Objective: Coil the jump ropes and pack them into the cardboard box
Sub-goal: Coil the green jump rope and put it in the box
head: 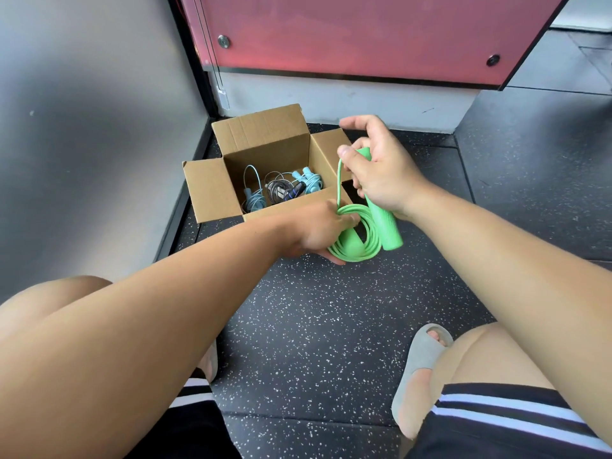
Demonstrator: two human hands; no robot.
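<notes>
A green jump rope [356, 241] hangs coiled in a ring just in front of the open cardboard box [212, 190]. My left hand [318, 231] grips the coil and one green handle inside it. My right hand [381, 170] holds the other green handle [385, 226], which points down, with a strand of rope running from its top down to the coil. Inside the box lie two light blue jump ropes [255, 197] and a dark one with black handles [284, 190], all coiled.
The box stands on black speckled rubber flooring [314, 326], in a corner by a grey wall [82, 127] and a red panel [347, 34]. My knees and a grey sandal [420, 362] are in the foreground.
</notes>
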